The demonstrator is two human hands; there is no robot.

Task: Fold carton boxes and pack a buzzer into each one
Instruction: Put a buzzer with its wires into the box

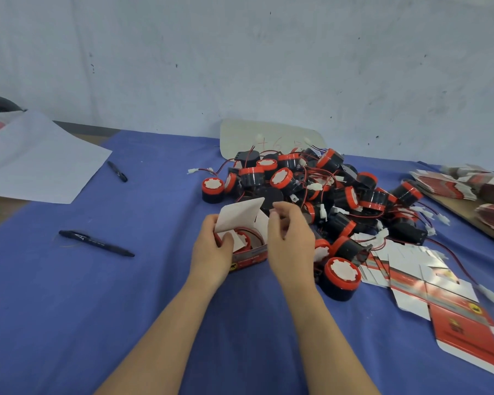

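Near the middle of the desk (pixel 143 315), which is covered by a blue cloth, the person holds a small red-and-white carton box (pixel 250 256) upright with its white lid flap (pixel 240 213) raised. A round black buzzer with a red rim and white face (pixel 243 238) already sits inside.

The left hand (pixel 211 249) grips the box's left wall, its fingers curled round the card and the thumb pressing in over the buzzer's edge. The right hand (pixel 291 240) is at the box's right side with thumb and forefinger drawn close together. Whether they pinch a side flap or the buzzer's lead cannot be told.

Just behind and to the right lies the heap of loose black-and-red buzzers with thin red wires (pixel 320 183). Flat unfolded red-and-white cartons (pixel 417 283) lie toward the right edge.

The step looks like closing this box. The likeliest fault is a wire or its white plug caught under the lid, so the tuck flap will not seat. The thin card could also crease if the side flaps are folded out of order. The right wrist is close to the heap, so a careless sweep could snag a lead and drag buzzers along. A black pen (pixel 96 243) lies well apart toward the left edge.
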